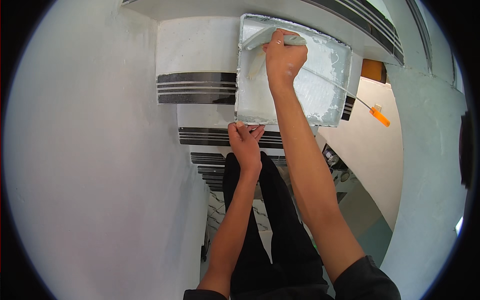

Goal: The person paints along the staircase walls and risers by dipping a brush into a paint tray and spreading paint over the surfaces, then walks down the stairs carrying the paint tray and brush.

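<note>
A paint tray (322,86), rectangular and coated with pale paint, rests on a stair step. My right hand (287,56) grips a paintbrush (294,40) by its pale handle over the tray's far left part; the bristle end points left. Near the tray's front left corner, my left hand (245,137) holds the rim, thumb on top and some fingertips partly hidden beneath. A thin metal rod with an orange handle (380,117) reaches out over the tray's right side; its inner end is hidden behind my right hand. Paint specks mark my right hand.
A painted wall (93,150) rises on the left. White steps with black striped edges (197,88) descend towards my legs. To the right stand a curved pale wall (375,150) and an orange-brown object (373,70). Lower down, a jar (331,156) is visible past the stair edge.
</note>
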